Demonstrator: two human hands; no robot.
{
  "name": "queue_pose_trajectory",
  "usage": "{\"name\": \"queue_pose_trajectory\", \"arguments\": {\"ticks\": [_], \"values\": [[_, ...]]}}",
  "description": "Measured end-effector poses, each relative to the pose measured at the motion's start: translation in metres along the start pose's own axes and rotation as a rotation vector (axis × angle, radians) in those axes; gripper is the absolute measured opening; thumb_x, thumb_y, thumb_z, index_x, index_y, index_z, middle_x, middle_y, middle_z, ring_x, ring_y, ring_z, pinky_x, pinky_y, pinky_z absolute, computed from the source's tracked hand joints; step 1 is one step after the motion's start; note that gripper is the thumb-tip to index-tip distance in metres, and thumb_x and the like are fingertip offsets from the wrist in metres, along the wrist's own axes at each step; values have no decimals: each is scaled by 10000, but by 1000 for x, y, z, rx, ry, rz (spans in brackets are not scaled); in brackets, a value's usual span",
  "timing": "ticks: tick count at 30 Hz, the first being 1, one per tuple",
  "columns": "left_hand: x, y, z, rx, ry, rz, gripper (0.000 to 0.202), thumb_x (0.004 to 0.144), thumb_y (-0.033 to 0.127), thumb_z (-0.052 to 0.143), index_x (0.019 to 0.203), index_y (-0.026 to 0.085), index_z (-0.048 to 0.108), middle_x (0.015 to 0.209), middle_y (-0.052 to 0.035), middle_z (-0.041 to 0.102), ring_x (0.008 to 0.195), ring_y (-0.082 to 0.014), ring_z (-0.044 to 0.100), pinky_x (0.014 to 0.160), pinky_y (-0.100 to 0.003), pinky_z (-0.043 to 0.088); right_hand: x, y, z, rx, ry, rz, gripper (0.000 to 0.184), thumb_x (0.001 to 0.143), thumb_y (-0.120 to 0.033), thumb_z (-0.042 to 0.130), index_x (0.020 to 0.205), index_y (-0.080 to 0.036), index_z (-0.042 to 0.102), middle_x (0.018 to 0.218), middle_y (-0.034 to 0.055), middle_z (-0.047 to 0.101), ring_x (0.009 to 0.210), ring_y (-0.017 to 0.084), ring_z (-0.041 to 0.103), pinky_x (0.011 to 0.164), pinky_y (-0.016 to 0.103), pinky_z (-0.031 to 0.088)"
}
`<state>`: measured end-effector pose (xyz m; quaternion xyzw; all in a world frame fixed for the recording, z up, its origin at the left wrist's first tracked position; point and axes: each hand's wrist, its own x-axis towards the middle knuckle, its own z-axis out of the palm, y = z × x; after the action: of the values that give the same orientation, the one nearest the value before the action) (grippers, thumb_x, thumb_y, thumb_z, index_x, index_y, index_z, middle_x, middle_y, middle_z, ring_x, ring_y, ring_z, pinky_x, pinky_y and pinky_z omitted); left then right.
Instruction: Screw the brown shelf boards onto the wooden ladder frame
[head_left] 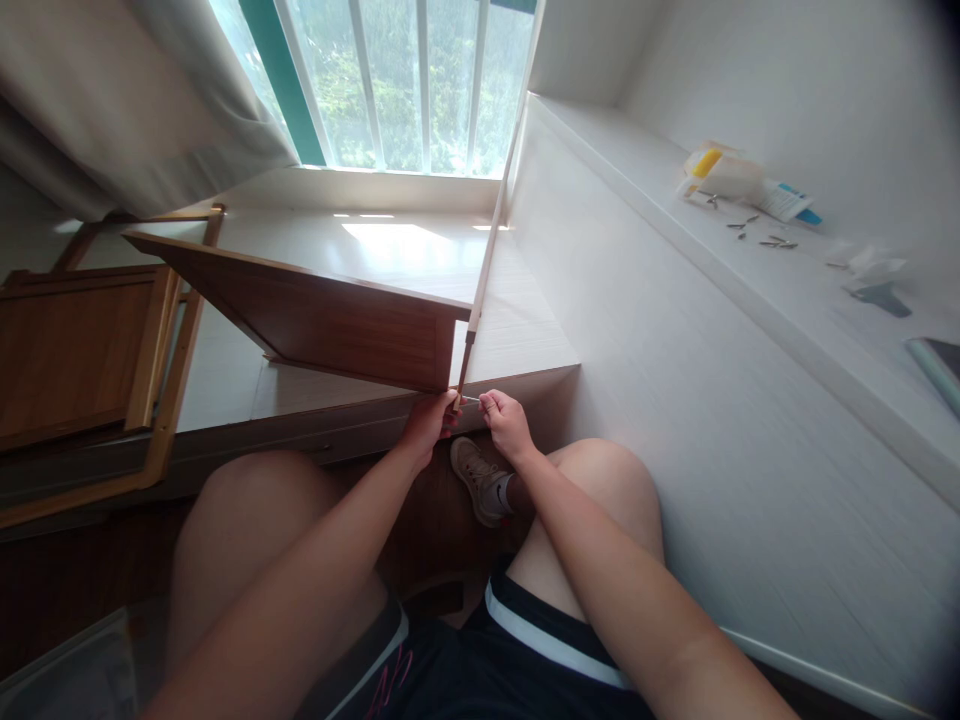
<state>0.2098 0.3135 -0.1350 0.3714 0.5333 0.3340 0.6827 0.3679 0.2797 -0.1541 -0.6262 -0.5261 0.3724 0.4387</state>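
Observation:
My left hand point(429, 428) is closed round the near end of a long, narrow wooden rail point(471, 340), just by the lower corner of a brown wooden panel point(360, 330). The rail slants up toward the window. To its right, my right hand point(508, 422) pinches a thin, pale metal rod point(472, 399) that points at the rail's end. Whether the rod is a tool or a screw is too small to tell. The panel stands tilted on a white ledge point(517, 340), close to the rail. My left fingers partly hide the rail's end.
Small metal fasteners point(778, 242), plastic bags point(724, 172) and a phone-like object point(937, 365) lie on the white shelf point(637, 165) at right. Another wooden frame point(169, 400) leans at left. A white side wall point(675, 400) rises beside my right knee. A curtain point(150, 90) hangs at upper left.

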Motion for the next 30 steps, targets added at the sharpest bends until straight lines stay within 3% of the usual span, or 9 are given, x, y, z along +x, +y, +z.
{"name": "queue_pose_trajectory", "arguments": {"ticks": [10,21,28,30], "values": [[2,-3,-1,-2,-4,8,425,744,549,620,894,170,739,781,-46,643,596,-109,531,512,-211,364,1,2,0,-27,42,4,444,919,-565,479,713,-196,616,500,-40,441,475,120,392,506,242,303],[3,-4,-1,11,-14,9,425,740,550,623,900,174,740,777,-40,653,585,-103,538,513,-213,368,9,8,6,194,-36,202,464,861,-607,514,663,-191,571,400,-54,408,377,100,303,440,247,245],[0,-2,-1,15,-18,0,438,747,555,612,912,172,743,785,-49,648,595,-110,533,522,-213,370,4,-6,-7,-88,27,-33,437,916,-539,495,649,-198,559,516,-28,471,521,122,416,534,238,312],[0,-1,-1,14,-21,1,433,744,552,612,907,173,741,785,-50,648,596,-114,532,519,-215,369,3,-8,-7,-69,29,-16,444,911,-539,501,632,-197,557,509,-24,467,516,123,413,528,241,311]]}}
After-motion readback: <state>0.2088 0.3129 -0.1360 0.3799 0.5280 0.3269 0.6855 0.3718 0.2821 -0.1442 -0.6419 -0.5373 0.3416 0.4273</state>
